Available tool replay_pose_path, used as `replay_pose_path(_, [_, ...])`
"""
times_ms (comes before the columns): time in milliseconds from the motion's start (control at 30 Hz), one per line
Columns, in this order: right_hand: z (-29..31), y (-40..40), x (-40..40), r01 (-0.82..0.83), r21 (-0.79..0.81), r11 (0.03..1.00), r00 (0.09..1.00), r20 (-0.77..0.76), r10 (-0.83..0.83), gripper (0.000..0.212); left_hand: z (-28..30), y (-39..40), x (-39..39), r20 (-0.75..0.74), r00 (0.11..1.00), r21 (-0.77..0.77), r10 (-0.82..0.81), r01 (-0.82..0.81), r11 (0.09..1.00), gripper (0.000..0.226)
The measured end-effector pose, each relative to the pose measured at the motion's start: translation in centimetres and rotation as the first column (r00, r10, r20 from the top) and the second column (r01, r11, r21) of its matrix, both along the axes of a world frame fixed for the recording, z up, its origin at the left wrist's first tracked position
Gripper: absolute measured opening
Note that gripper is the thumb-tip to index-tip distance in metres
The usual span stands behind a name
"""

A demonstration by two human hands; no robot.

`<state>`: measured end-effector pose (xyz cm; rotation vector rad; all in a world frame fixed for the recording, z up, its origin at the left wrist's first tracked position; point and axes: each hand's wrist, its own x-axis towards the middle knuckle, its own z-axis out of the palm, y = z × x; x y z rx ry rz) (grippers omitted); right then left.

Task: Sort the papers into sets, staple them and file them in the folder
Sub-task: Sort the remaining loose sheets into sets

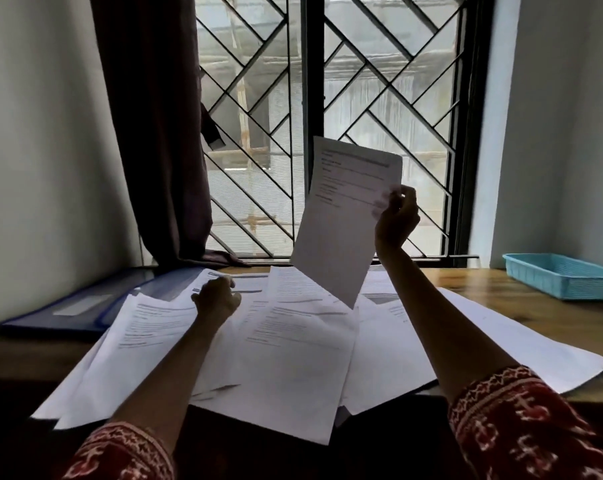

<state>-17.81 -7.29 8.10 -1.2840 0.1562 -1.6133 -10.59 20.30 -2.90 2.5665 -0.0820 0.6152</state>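
Wooden desk (473,285) under barred window was strewn with white printed papers (293,348). One printed sheet (341,216) was pinched aloft by right hand (395,220); left hand (217,299), fingers curled, was rested on papers, grip unclear.

Dim room, backlit by window (327,133); hands silhouetted; wide-angle bending at edges; soft focus.

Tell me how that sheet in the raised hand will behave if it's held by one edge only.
The sheet, pinched at one edge by the right hand, looks thin and light, so it will probably droop or bend. Its lower corner hangs free, so it may swing.
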Motion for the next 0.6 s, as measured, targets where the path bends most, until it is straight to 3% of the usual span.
replay_pose_path(200, [-2.4, 4.7, 0.8, 0.014, -0.129, 0.992, 0.948, -0.312, -0.054, 0.024, -0.1, 5.3, -2.7, -0.12, 0.974, 0.151, 0.192, -0.173, 0.973, 0.043])
replay_pose_path(333, [-3.6, 5.7, 0.3, 0.068, -0.272, 0.96, 0.892, -0.414, -0.18, 0.023, -0.9, 9.8, -3.8, -0.012, 0.927, 0.059, 0.374, -0.373, 0.926, 0.037])
replay_pose_path(400, [-4.3, 6.1, 0.5, 0.057, -0.292, 0.955, 0.88, -0.437, -0.186, 0.024, -1.0, 11.8, -4.7, -0.079, 0.9, -0.041, 0.428, -0.432, 0.901, 0.058])
replay_pose_path(500, [-4.9, 6.7, 0.7, 0.032, -0.273, 0.962, 0.861, -0.481, -0.165, 0.027, -0.8, 13.4, -5.7, -0.334, 0.839, -0.114, 0.43, -0.489, 0.865, 0.103])
replay_pose_path(600, [-5.2, 7.0, 0.7, 0.022, -0.276, 0.961, 0.862, -0.481, -0.158, 0.027, -0.6, 14.0, -5.6, -0.362, 0.838, -0.033, 0.409, -0.449, 0.893, 0.1])
